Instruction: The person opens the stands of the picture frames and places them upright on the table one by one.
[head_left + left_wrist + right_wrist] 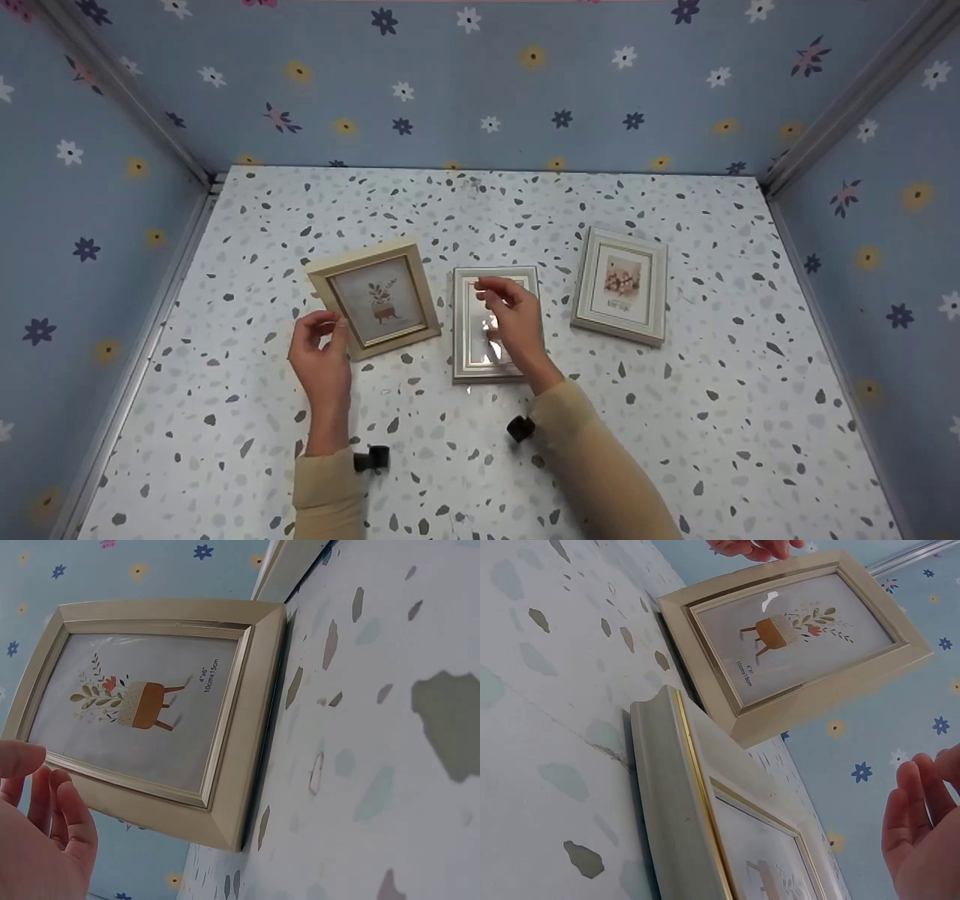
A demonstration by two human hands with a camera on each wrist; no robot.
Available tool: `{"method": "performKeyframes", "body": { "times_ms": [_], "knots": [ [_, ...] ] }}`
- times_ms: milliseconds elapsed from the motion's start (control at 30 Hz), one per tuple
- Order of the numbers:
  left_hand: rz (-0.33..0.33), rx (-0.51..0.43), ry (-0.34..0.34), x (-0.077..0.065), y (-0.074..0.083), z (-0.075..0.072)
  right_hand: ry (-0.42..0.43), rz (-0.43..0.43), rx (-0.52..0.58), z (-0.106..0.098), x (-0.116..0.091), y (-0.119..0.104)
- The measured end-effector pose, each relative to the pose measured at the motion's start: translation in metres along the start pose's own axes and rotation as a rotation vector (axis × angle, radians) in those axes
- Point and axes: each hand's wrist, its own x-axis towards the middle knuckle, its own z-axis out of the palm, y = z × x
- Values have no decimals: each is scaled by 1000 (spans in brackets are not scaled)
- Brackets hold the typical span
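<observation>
A gold picture frame (433,319) with a potted-plant print stands propped up on the left. Beside its left edge is my left hand (321,356), fingers loosely bent; the left wrist view shows nothing between thumb and fingertips (75,817). Whether it touches the frame's edge I cannot tell. My right hand (519,322) hovers over a silvery-white frame (461,360) that lies flat in the middle. Its fingers (911,802) are relaxed and hold nothing. The hand hides part of this frame's glossy picture.
Another cream frame (656,300) with a blossom picture lies to the right. The speckled white tabletop (720,465) is bounded by blue flowered walls (480,82) at the back and both sides. Black wrist mounts (379,457) stick out from the sleeves.
</observation>
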Motion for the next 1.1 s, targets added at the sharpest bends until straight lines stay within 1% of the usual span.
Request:
{"method": "performKeyframes", "body": {
  "times_ms": [200,367,500,700,800,867,933,1033,1100],
  "knots": [
    [-1,22,-65,-4,2,8,38,17,38,-9,-2,3],
    [-24,34,-147,-10,1,15,67,21,65,-16,-3,5],
    [-48,34,-194,-14,-2,21,95,27,57,-22,-4,7],
    [-110,42,-298,-18,-6,30,127,48,89,-28,-7,10],
    [-154,64,-349,-20,-6,34,137,51,81,-32,-8,11],
    [-170,67,-381,-21,-7,37,145,54,65,-35,-9,12],
    [-175,72,-417,-23,-8,40,154,61,60,-38,-9,14],
    [-153,93,-465,-25,-9,43,175,91,73,-41,-9,15],
    [-154,96,-483,-26,-15,45,187,109,90,-44,-9,17]
  ]
}}
